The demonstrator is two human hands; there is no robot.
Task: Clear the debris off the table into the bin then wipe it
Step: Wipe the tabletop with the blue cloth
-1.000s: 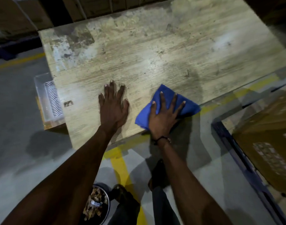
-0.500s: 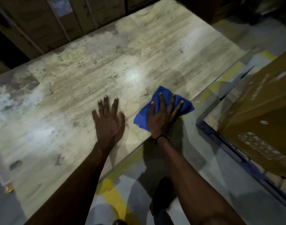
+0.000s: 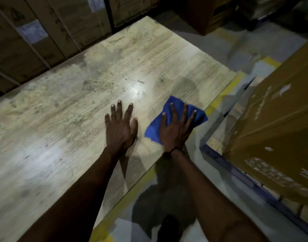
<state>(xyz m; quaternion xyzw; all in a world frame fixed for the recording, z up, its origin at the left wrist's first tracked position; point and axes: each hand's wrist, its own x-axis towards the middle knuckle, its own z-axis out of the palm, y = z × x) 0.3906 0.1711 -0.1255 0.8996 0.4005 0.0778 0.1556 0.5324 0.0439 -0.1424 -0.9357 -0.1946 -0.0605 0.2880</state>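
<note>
Right grip (image 3: 175, 130) flat, fingers spread and straight, pressing blue cloth (image 3: 198, 117) onto desk (image 3: 62, 137) near its right end, close to near edge. Left grip (image 3: 121, 126) also flat and empty, palm down on bare wood just left of cloth, bracing. Compared with a second ago: both hands in much the same pose, but view swung right, with the desk's far right corner now in sight and the left end gone from view. Cloth a little nearer the right end. No loose debris visible on desk; bin out of frame. Judged as wiping stage under way, right-hand portion being covered. Stains and marks remaining further back, so more passes likely needed.
</note>
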